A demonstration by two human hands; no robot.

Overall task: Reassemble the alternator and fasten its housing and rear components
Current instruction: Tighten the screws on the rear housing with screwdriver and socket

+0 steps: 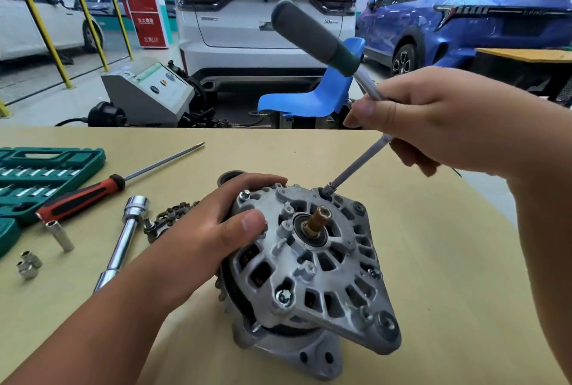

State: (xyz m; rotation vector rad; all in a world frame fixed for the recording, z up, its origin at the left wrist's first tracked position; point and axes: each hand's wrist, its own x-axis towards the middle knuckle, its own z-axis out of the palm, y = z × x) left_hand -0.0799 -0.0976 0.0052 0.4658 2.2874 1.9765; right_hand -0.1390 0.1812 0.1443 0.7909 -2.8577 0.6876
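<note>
The grey alternator (312,264) stands on the tan table (433,260), rear housing up, its brass slip-ring shaft (318,219) in the middle. My left hand (216,230) grips the housing's left side, thumb on top. My right hand (433,124) holds the shaft of a nut driver with a grey-green handle (312,34). The driver's socket tip (328,189) sits on a bolt at the housing's far edge. Through bolts (283,296) show at the near and left rims.
A red-and-black screwdriver (89,195), a chrome extension bar (123,242), loose sockets (29,264) and a dark rectifier part (167,220) lie to the left. A green socket case (40,177) sits at the left edge. Cars and a blue chair (309,96) are beyond the table.
</note>
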